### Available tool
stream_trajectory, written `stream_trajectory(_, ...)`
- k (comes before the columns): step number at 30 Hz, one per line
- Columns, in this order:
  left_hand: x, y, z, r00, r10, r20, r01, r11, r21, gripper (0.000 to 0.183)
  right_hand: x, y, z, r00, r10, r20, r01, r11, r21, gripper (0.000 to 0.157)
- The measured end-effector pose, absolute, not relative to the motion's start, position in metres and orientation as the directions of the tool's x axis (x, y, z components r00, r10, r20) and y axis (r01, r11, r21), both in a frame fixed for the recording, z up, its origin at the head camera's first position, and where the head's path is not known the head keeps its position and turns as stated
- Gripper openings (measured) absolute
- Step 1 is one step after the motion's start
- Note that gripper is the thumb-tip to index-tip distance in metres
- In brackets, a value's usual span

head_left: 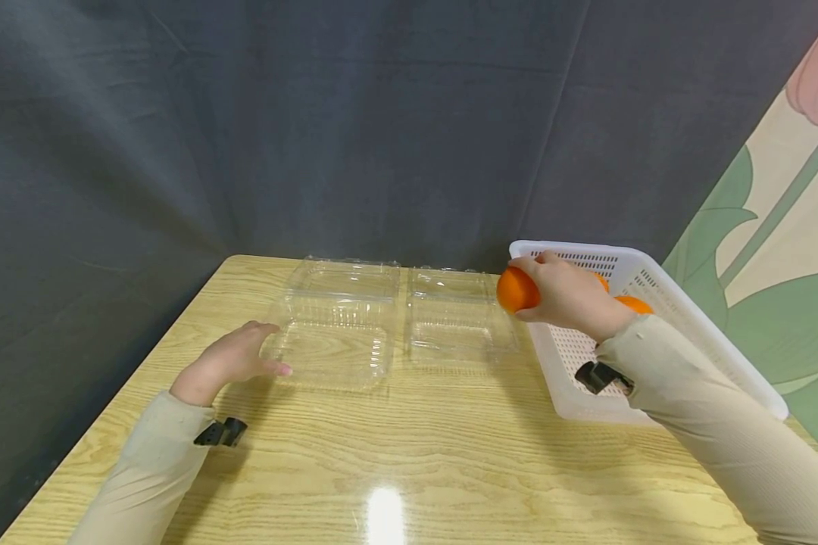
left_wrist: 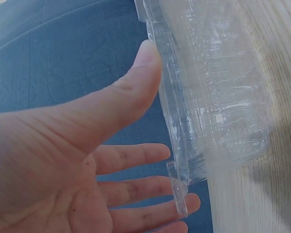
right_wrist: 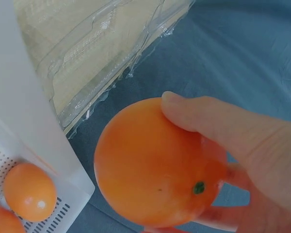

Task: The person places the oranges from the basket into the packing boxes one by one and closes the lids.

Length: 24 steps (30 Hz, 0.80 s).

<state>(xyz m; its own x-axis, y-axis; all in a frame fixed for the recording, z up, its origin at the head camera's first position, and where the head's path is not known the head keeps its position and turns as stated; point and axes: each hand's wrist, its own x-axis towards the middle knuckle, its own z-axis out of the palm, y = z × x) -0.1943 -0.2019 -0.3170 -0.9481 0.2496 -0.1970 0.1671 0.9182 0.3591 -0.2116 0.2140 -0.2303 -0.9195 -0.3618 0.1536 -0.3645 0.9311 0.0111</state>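
My right hand (head_left: 572,295) grips an orange (head_left: 517,290) over the left rim of a white plastic basket (head_left: 566,406). In the right wrist view the orange (right_wrist: 155,165) shows its green stem end, with the thumb on its upper side. More oranges (right_wrist: 30,191) lie inside the basket. On the left, my left hand (head_left: 235,354) has its fingers spread at the left edge of the larger clear plastic clamshell box (head_left: 330,352). The left wrist view shows the thumb and fingertips right at the box's rim (left_wrist: 172,111). The box stands with its lid folded back.
A smaller clear clamshell box (head_left: 453,333), lid also back, stands between the larger box and the basket. All rest on a wood-grain table (head_left: 409,439). A dark cloth (head_left: 382,136) hangs behind, and a flower-patterned panel (head_left: 784,250) is at the right.
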Motion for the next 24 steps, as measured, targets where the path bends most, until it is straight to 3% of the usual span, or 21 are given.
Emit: stream_trajectory(24,-0.193,-0.203,-0.317,-0.949,0.257,-0.181,0.177,0.912,0.369,0.083,-0.207,0.201,-0.231,-0.910,-0.394,0.133,-0.397,0.918,0.005,0.065)
